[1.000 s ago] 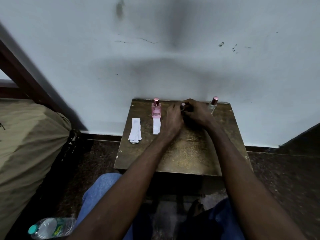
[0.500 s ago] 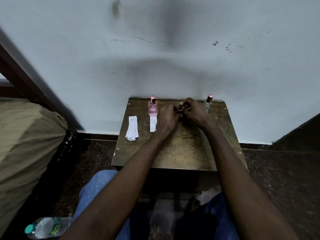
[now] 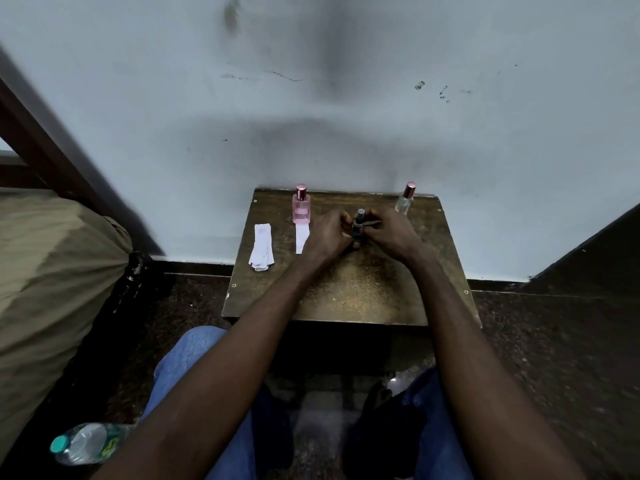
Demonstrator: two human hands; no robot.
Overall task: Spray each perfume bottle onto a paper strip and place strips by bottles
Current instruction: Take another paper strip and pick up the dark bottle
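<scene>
Dark bottle (image 3: 358, 220) stands mid-counter. Left hand (image 3: 327, 233) fingers curl round it; right hand (image 3: 391, 233) fingers pinch what appears to be a paper strip (image 3: 370, 222). A second ago the hands hid the cap, which now shows, so spraying looks imminent. Pink bottle (image 3: 301, 207) has its placed strip (image 3: 302, 237). Clear bottle (image 3: 405, 200) has none. Spare strips (image 3: 262, 247) lie on the worn counter (image 3: 346, 292) below a scuffed wall (image 3: 311, 133).
</scene>
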